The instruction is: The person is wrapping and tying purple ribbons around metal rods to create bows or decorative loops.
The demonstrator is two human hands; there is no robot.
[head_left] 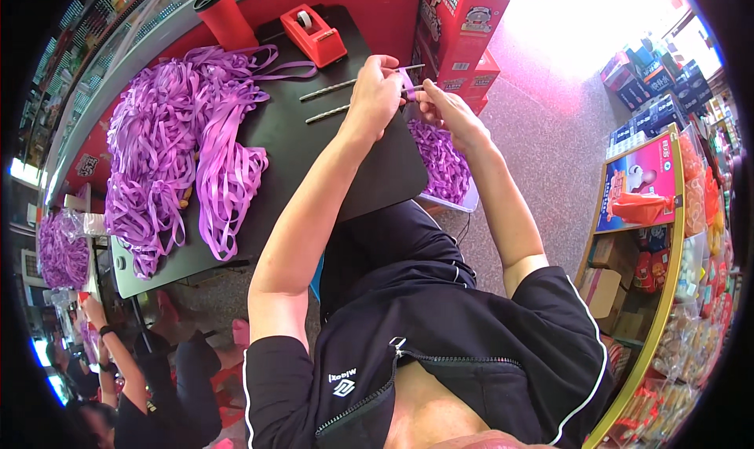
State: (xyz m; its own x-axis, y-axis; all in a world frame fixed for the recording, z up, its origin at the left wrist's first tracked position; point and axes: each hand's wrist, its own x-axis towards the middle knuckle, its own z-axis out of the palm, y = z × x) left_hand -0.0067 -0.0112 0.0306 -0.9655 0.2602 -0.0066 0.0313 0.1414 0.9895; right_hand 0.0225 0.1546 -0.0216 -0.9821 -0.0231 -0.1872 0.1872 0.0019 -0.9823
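Two thin twisted metal rods (330,91) run through my left hand (375,96), whose fingers are curled round them above the table's right edge. Their left ends stick out over the black tabletop, and one far end shows past my fingers. A strip of purple ribbon (409,86) lies between my hands, close to the rods. My right hand (452,115) pinches this ribbon between thumb and fingers; the exact grip is partly hidden. Left of my hands, a large heap of purple ribbon loops (161,127) covers the table, with a separate bunch (228,174) hanging toward its near edge.
On the black table (314,174) stand a red tape dispenser (314,37) and a red tumbler (225,17). A white bin (463,204) of purple ribbon stands below the right edge. Red boxes (463,25) are stacked beyond; shelves line the right. Another person (149,386) sits lower left.
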